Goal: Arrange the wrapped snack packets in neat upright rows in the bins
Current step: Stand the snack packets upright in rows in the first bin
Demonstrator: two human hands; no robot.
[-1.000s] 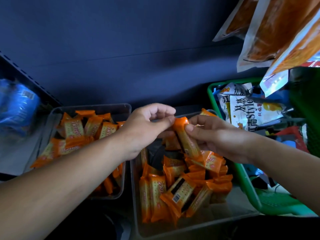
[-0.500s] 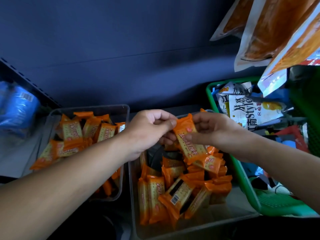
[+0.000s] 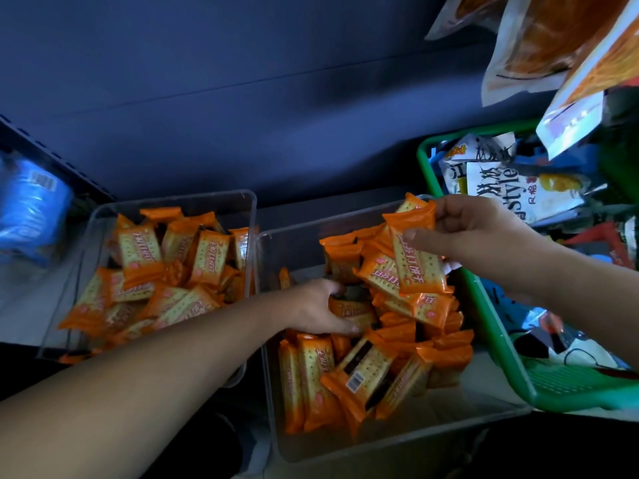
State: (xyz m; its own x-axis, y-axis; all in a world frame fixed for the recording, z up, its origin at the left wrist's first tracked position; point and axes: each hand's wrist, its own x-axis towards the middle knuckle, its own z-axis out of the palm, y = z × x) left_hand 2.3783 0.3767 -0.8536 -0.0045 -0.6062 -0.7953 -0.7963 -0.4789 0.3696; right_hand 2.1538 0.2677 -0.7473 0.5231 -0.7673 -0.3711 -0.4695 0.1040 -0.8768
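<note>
Two clear plastic bins stand side by side, both holding several orange wrapped cracker packets. In the right bin (image 3: 269, 375) the packets lie jumbled, a few upright at its front left. My right hand (image 3: 480, 233) pinches one orange packet (image 3: 418, 261) by its top edge, lifted above the pile at the bin's far right. My left hand (image 3: 318, 309) reaches down into the middle of the same bin, its fingers curled round a packet in the pile (image 3: 349, 311). The left bin (image 3: 86, 243) holds a loose heap of the same packets.
A green plastic basket (image 3: 491, 326) full of mixed snack bags sits to the right, touching the right bin. Large orange pouches (image 3: 553, 46) hang above it. A blue package (image 3: 31, 209) lies on the far left. A dark shelf wall rises behind the bins.
My left hand let go of the raised packet and dropped into the right bin's pile. My right hand kept the packet and moved it right and slightly back.
</note>
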